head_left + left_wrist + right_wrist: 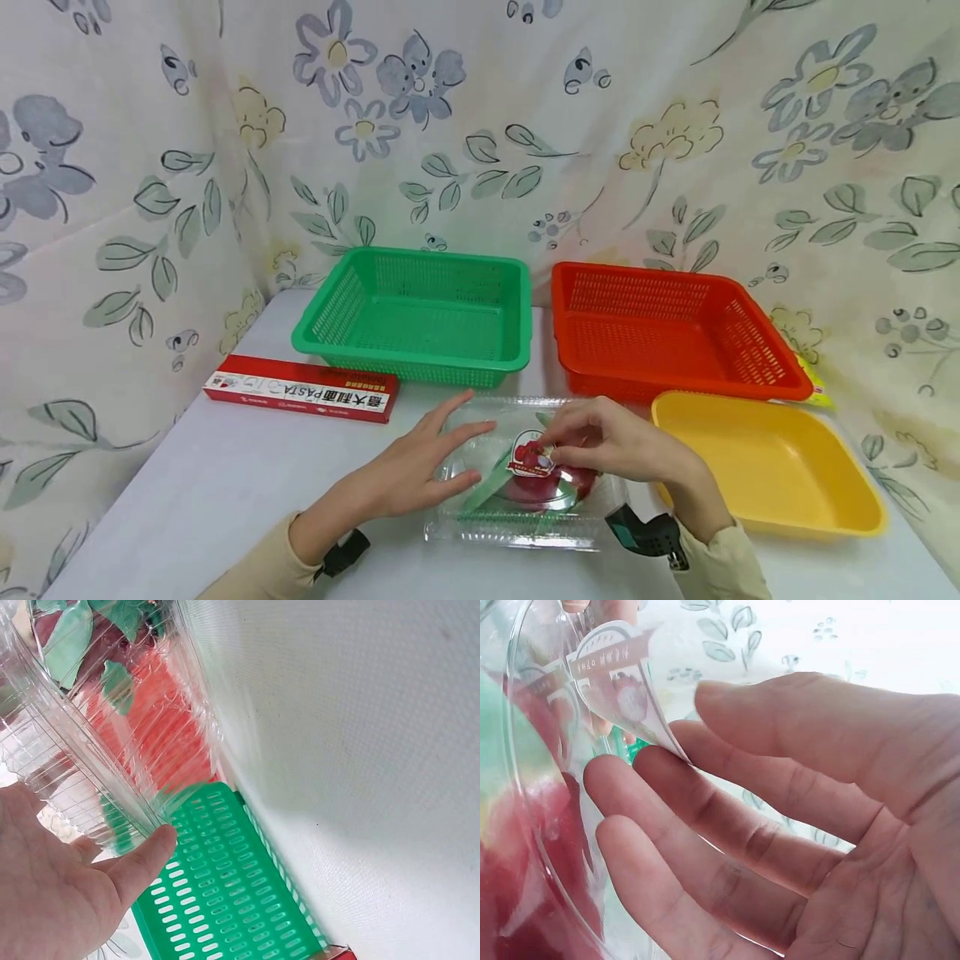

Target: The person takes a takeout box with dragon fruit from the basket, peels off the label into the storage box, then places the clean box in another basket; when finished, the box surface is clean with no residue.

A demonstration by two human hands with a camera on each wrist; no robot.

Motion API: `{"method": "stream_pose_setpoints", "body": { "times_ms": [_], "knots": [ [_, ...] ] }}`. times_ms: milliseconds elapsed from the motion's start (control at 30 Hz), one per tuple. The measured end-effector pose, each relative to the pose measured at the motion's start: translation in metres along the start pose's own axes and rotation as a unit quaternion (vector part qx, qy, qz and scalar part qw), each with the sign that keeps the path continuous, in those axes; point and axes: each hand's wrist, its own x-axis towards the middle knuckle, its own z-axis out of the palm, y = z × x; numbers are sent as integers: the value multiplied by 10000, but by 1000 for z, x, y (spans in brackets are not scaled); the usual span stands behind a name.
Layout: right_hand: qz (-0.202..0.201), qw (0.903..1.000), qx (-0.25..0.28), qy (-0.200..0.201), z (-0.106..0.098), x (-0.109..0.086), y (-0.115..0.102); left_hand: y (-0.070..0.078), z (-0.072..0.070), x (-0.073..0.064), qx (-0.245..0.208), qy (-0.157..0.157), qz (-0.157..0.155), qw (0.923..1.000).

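Observation:
A clear plastic clamshell box lies flat on the table, with dark red and green contents showing through it. On its lid is a round label printed with red fruit. My right hand pinches the label's near right edge; in the right wrist view the label stands curled partly away from the lid, its corner against the fingers. At the box's left side, my left hand has its fingers spread; in the left wrist view its thumb touches the box corner.
Behind the box stand a green basket and a red basket. A yellow tray sits to the right, under my right forearm. At the left lies a red pasta box. A floral curtain backs the table.

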Motion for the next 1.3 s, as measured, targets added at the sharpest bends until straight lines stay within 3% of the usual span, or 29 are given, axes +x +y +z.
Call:
{"method": "stream_pose_setpoints", "body": {
  "times_ms": [333, 633, 1100, 1300],
  "knots": [
    [334, 9985, -263, 353, -1, -1, 2, 0, -1, -1, -50, 15, 84, 10000],
    [406, 9973, -492, 362, 2, 2, 1, -1, 0, -2, -99, 28, 45, 9999],
    [557, 9972, -206, 459, 7, -3, 2, 0, 9, 2, -117, 8, 87, 9999],
    [537, 9970, -281, 486, 6, 2, -1, 4, 3, -1, -98, 101, 34, 9999]
  ]
}}
